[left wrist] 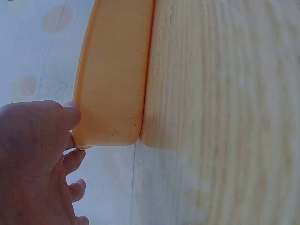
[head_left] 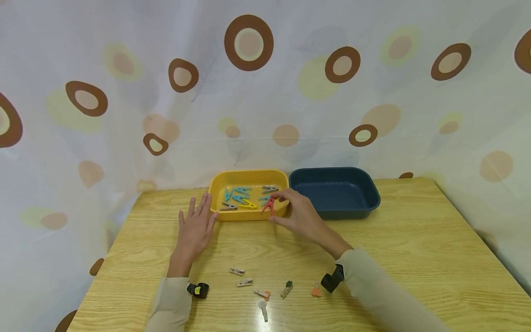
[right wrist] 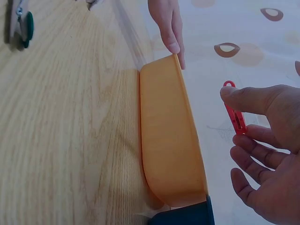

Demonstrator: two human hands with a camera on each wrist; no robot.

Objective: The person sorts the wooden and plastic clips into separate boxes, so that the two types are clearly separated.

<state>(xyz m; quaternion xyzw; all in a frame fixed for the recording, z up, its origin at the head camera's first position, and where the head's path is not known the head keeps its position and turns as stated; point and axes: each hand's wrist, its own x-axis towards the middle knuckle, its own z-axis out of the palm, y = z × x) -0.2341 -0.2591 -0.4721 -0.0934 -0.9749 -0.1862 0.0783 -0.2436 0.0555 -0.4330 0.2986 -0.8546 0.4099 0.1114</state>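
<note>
My right hand point(head_left: 300, 216) pinches a red plastic clothespin point(right wrist: 236, 112) between thumb and fingertips. That clothespin hangs over the front right of a yellow tray point(head_left: 249, 216). Inside the tray lie several blue clothespins point(head_left: 242, 189), a yellow clothespin point(head_left: 248, 204) and a few greyish ones, such as a clothespin point(head_left: 228, 207) at the front left. At the tray's left end rests my left hand point(head_left: 196, 233), its fingers stretched forward. In the left wrist view its thumb point(left wrist: 71, 115) touches the tray's rim at the corner.
A dark blue tray point(head_left: 334, 214) stands right beside the yellow one. Nearer on the wooden table point(head_left: 398, 258) lie several small wooden clothespins, among them a clothespin with a green piece point(head_left: 286, 289) and an orange heart clip point(head_left: 316, 290). A patterned curtain point(head_left: 265, 110) hangs behind.
</note>
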